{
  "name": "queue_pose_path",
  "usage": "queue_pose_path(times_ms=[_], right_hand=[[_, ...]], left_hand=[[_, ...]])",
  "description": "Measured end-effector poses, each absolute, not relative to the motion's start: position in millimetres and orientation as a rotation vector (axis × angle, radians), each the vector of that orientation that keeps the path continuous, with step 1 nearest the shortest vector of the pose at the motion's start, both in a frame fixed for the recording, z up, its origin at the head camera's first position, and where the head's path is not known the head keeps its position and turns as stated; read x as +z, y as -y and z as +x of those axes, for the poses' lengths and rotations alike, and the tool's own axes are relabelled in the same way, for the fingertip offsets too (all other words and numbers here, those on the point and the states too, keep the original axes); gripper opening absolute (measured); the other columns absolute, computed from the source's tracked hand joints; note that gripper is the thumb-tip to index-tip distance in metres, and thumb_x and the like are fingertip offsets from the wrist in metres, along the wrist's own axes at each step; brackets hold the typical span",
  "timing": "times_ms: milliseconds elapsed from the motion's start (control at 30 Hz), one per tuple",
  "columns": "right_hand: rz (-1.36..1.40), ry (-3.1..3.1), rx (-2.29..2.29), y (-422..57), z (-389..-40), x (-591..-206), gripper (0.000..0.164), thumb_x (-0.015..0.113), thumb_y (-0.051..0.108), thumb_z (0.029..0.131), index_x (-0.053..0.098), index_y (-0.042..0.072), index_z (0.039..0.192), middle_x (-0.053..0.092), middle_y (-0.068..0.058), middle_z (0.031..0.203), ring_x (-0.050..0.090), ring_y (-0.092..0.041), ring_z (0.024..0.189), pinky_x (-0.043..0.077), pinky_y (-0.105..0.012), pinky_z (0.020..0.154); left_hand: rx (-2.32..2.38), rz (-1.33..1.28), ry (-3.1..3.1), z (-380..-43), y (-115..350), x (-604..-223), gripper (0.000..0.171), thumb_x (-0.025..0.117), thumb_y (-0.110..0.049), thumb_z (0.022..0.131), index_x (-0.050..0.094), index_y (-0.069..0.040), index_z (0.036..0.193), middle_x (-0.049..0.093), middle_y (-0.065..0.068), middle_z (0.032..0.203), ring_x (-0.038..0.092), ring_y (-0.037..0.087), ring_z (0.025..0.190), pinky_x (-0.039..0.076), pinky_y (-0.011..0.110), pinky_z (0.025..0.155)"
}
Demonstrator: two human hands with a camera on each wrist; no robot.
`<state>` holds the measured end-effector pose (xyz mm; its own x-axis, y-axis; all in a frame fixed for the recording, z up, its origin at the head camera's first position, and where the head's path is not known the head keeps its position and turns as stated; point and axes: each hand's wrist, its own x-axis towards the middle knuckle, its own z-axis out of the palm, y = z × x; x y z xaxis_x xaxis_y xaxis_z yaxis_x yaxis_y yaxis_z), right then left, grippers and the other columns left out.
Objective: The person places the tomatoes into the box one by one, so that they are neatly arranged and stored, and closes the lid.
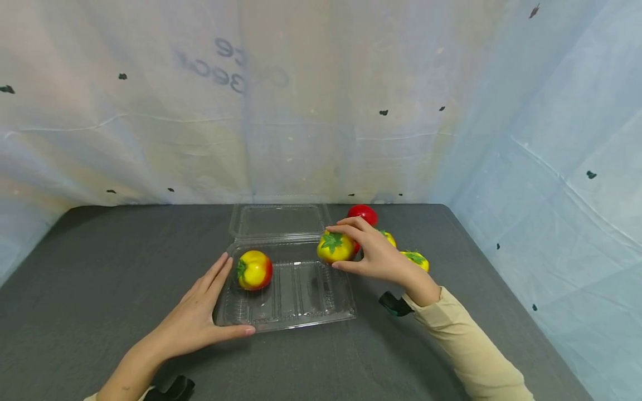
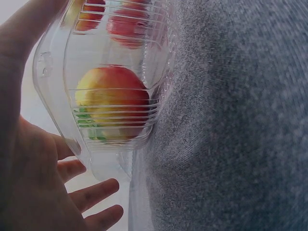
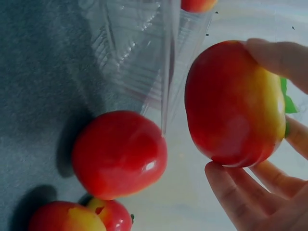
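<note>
My right hand (image 1: 373,250) grips a red-and-yellow fruit (image 1: 335,247) with a green star-shaped leafy top, thumb on one side and fingers on the other. It is held up over the right back part of a clear plastic clamshell box (image 1: 288,324). In the right wrist view, the fruit's red underside (image 3: 226,106) shows between thumb and fingertips. A similar fruit (image 1: 254,270) lies on its side in the box's left part. My left hand (image 1: 198,317) rests against the box's near left corner, fingers straight along the left side and thumb at the front edge.
The box's lid (image 1: 281,221) lies folded back toward the rear wall (image 1: 301,139). Right of the box, beyond my right hand, are a red fruit (image 1: 363,213) and yellow ones with green tops (image 1: 415,259). A pale sheet (image 1: 562,167) walls the right of the dark table (image 1: 90,278).
</note>
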<state>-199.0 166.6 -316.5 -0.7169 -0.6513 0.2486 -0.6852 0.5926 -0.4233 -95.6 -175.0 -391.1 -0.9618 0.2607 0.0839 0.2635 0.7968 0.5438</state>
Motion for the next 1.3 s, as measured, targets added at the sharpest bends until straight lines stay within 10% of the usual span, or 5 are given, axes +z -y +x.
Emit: queue_pose_path(times_ms=[1300], right_hand=[[1.236,2.972,0.698,-102,-201,-321,0.063,0.078,0.024,0.08,0.052,0.015,0.136,0.05,-0.008,0.134,0.056,-0.02,0.109,0.05,-0.032,0.092]], left_hand=[[-0.907,-0.424,2.991,-95,173,-391,0.125,0.07,-0.072,0.066,0.003,-0.016,0.156,0.001,0.009,0.162,0.025,0.05,0.137,0.03,0.076,0.092]])
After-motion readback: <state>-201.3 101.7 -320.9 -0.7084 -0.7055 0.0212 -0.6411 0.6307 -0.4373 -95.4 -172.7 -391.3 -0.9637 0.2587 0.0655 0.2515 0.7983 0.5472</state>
